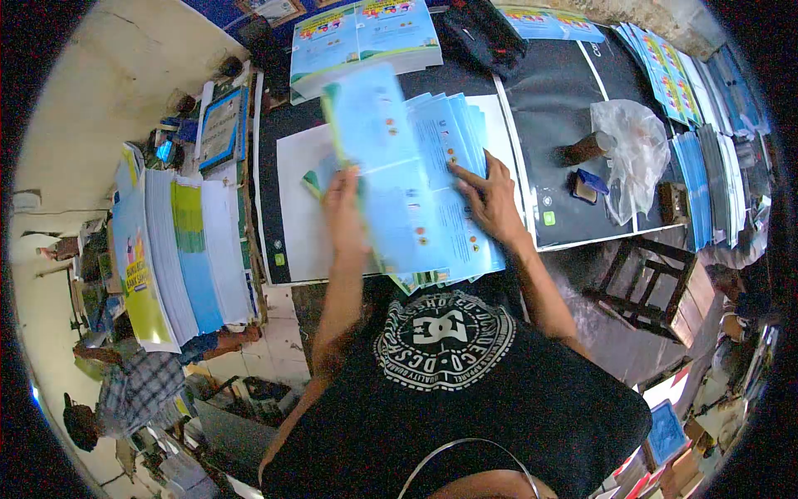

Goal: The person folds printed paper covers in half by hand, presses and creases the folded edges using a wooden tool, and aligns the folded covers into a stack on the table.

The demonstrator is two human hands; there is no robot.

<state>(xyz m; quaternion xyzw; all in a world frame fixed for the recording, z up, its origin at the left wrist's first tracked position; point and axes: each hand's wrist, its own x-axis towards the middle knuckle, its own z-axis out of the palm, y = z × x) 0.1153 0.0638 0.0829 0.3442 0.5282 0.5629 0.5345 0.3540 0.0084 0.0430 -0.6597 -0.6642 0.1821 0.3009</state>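
Note:
My left hand pinches the left edge of a light blue printed sheet, which is lifted and blurred by motion. Below and to its right lies a fanned pile of similar blue sheets at the table's front edge. My right hand rests on the right side of that pile, with the index finger and thumb apart on the top sheet. Under the pile is a white board on the black table top.
A tall stack of printed sheets stands at the back. On the right are a plastic bag, a brown cylinder, a small blue-rimmed box and more stacks. Another stack stands left, near a person. A wooden stool is lower right.

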